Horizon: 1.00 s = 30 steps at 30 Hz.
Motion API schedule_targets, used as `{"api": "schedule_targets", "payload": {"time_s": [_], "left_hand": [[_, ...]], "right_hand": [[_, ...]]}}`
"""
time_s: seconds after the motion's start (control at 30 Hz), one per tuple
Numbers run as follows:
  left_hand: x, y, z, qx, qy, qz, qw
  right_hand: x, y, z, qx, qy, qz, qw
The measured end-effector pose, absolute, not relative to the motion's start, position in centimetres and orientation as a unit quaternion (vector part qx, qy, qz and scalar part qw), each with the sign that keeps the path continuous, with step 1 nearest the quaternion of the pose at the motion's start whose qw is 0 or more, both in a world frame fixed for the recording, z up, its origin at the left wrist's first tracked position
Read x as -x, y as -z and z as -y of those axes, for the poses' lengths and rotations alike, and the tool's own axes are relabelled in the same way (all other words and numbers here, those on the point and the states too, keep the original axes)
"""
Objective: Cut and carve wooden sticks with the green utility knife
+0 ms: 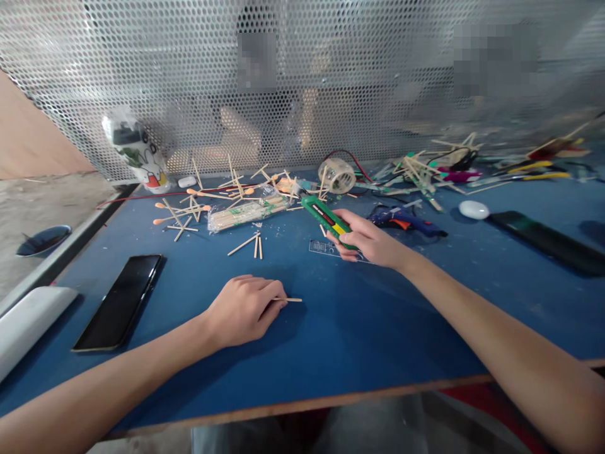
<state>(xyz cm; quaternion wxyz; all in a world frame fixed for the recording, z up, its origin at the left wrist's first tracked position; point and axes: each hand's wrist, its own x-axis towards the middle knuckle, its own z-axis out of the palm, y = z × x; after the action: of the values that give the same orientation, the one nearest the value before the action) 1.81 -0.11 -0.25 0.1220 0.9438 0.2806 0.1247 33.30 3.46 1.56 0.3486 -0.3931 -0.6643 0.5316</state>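
Note:
My left hand (250, 309) rests low over the blue table with its fingers closed on a thin wooden stick (293, 300), whose end sticks out to the right. In my right hand (362, 236) is a green utility knife (326, 217), raised and pointing up and left. A clear ruler (326, 248) lies on the table below that hand. Between the hands and the back, several short cut sticks (258, 246) are lying loose. Behind them lies a clear plastic pack of wooden sticks (250, 213).
A black phone (120, 302) and a white case (31, 321) lie at left. Stick frames (184, 214), a tape roll (336, 175) and a cartoon-print bottle (142, 154) stand along the perforated metal panel (189, 75). A blue glue gun (409, 221), pliers (534, 170) and a dark phone (548, 243) are at right.

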Motion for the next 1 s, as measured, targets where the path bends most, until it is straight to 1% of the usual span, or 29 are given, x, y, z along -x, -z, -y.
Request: {"api": "schedule_targets", "payload": {"time_s": [0.17,0.5,0.83,1.0], "left_hand": [[-1.79,0.45,0.01,-0.945,-0.125,-0.278,0.121],[-1.86,0.28,0.06,-0.944,-0.123,-0.282,0.123],[-1.86,0.35,0.06,-0.944,-0.124,-0.281,0.123],[-1.87,0.31,0.04,-0.944,-0.126,-0.282,0.120]], "right_hand": [[-33.42,-1.30,-3.50,0.398,-0.518,0.675,0.344],[-33.64,-0.65,-3.60,0.406,-0.503,0.699,0.307],[-33.47,-0.82,-3.50,0.372,-0.557,0.676,0.307],[-33.58,-0.61,-3.63,0.376,-0.550,0.677,0.312]]}}
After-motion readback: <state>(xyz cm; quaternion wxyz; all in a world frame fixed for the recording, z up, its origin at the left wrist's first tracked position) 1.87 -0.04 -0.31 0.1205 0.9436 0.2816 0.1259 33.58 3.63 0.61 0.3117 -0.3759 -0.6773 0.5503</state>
